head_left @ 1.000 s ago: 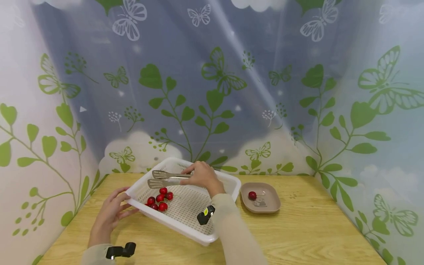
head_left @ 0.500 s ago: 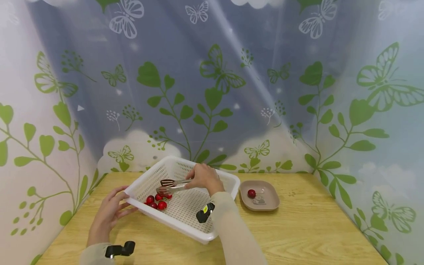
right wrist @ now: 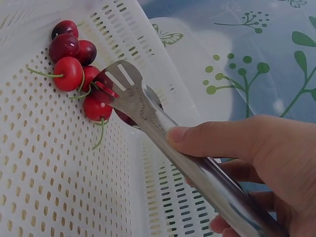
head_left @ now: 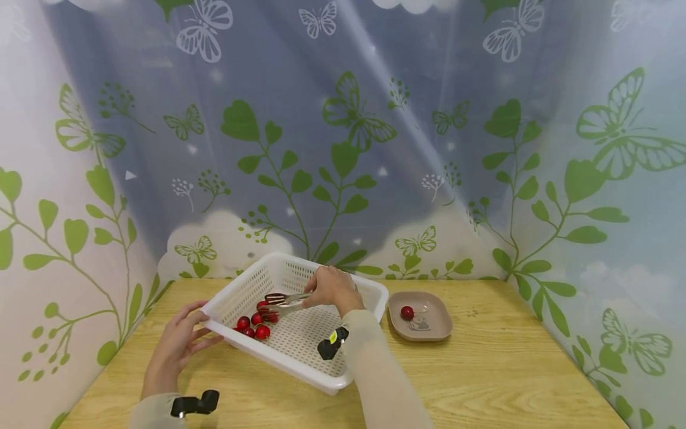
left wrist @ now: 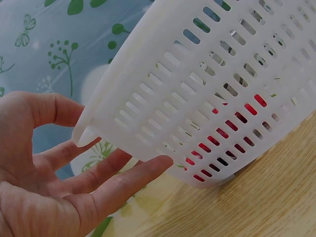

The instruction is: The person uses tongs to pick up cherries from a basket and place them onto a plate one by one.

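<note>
My left hand (head_left: 172, 345) grips the left corner of a white perforated plastic basket (left wrist: 163, 89), one finger over the rim and others beneath it. Within the basket, my right hand (head_left: 333, 289) holds metal serving tongs (right wrist: 170, 143) with slotted heads. Several red and dark red cherries (right wrist: 68, 74), some with green stems, lie clustered at the basket's left end. The slotted head of the tongs overlaps the cherries nearest it in the right wrist view; the far head is mostly hidden behind the near one.
Right of the basket stands a small beige square dish (head_left: 440, 319) bearing one cherry (head_left: 407, 313). Both containers are on a wooden table (head_left: 498, 369). A patterned curtain (head_left: 300, 196) with leaves and butterflies closes off the back and sides.
The right hand has lowered the tongs and shifted them slightly right, bringing their heads down among the cherries and closer together. The left hand stays at the basket corner.
</note>
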Action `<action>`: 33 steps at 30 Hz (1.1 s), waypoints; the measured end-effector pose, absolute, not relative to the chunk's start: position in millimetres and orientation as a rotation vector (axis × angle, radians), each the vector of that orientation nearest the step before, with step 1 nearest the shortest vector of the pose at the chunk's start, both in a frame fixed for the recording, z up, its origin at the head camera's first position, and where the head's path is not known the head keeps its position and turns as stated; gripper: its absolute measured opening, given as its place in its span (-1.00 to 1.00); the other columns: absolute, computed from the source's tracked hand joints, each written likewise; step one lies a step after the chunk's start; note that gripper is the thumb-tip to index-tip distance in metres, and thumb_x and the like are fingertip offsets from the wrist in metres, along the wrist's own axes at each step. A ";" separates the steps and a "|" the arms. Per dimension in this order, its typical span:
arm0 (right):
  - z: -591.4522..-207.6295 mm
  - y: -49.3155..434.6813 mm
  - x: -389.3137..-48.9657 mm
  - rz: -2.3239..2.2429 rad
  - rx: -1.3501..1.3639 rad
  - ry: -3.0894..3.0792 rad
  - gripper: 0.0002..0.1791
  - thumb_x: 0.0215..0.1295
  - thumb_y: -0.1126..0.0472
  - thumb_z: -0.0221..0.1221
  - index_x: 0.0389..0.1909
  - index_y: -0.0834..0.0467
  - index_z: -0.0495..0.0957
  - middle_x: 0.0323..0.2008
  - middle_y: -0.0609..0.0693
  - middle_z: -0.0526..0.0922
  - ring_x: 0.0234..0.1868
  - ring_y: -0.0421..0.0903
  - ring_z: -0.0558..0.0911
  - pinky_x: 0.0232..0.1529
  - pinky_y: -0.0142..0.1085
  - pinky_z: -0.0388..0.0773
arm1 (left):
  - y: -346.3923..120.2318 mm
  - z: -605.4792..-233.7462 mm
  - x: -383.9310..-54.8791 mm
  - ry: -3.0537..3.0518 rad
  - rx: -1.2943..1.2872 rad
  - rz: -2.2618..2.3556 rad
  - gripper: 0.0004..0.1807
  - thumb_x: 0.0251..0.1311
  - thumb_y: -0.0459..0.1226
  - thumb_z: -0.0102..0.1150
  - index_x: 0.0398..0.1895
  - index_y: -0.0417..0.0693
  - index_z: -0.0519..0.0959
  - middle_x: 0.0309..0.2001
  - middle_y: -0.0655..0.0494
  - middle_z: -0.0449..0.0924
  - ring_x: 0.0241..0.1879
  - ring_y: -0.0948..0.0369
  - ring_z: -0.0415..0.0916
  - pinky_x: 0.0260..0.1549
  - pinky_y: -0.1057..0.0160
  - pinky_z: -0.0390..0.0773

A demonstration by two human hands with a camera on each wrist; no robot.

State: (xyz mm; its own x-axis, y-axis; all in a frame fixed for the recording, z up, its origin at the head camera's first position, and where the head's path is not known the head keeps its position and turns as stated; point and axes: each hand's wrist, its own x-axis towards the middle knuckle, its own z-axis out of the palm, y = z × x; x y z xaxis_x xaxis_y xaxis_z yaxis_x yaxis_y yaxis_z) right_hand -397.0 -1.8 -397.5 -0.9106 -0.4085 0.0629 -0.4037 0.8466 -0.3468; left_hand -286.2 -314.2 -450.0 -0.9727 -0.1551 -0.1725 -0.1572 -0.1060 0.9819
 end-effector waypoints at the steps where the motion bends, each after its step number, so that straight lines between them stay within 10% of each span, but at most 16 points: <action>1: -397.7 -1.6 -397.0 -0.558 -0.659 3.004 -0.70 0.04 -0.12 0.54 -0.17 -0.22 0.82 -0.15 -0.27 0.80 -0.06 -0.17 0.71 0.05 -0.10 0.72 | -314.1 -450.0 -286.2 2.097 -0.366 2.308 -0.49 0.50 -0.29 -0.06 0.47 -0.02 0.21 0.24 -0.04 0.27 -0.12 0.20 0.64 -0.02 0.08 0.83; 33: -400.8 -1.2 -395.7 -0.521 -0.643 2.983 -0.74 -0.05 -0.12 0.58 -0.28 -0.26 0.82 -0.09 -0.29 0.76 -0.24 -0.22 0.62 -0.12 -0.19 0.65 | -315.6 -451.7 -287.7 2.106 -0.357 2.296 -0.47 0.51 -0.27 -0.06 0.50 -0.02 0.20 0.28 -0.05 0.24 -0.14 0.25 0.67 0.00 0.10 0.82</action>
State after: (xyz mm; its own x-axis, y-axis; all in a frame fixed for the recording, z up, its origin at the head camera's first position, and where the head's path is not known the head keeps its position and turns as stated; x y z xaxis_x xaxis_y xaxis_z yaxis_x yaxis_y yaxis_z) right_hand -395.7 -1.2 -400.8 -0.9126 -0.4079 0.0261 -0.3926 0.8570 -0.3338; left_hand -287.7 -315.6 -451.7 -0.9740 -0.1493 -0.1702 -0.1568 -0.0979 0.9828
